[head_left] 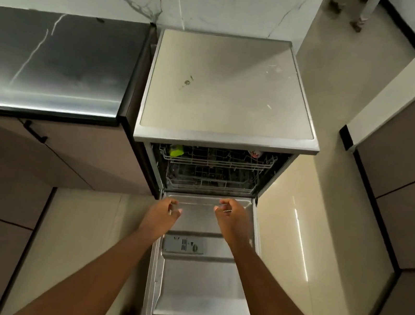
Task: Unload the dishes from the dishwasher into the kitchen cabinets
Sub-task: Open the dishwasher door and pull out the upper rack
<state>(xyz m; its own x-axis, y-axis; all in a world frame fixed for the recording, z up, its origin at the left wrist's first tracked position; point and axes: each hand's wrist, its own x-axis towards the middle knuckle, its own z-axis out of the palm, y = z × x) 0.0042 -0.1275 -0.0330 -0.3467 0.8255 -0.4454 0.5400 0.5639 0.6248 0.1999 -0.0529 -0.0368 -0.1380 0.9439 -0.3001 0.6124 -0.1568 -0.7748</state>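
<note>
Door down flat, detergent panel mid-door; its markings too small to read. L hand and R hand over door's hinge edge, fingers curled, holding nothing. Beyond, racks inside dishwasher: green item at upper rack's left corner, red-white item at right corner. Dark counter to left.

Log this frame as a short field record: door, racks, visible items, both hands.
door: dishwasher door fully open, lying flat
racks: upper rack and lower rack both pushed in
items: green item at upper rack left; red-white item at upper right
left hand: fingers curled, over door's inner edge
right hand: fingers curled, over door's inner edge
held: unclear if either grips anything
</note>
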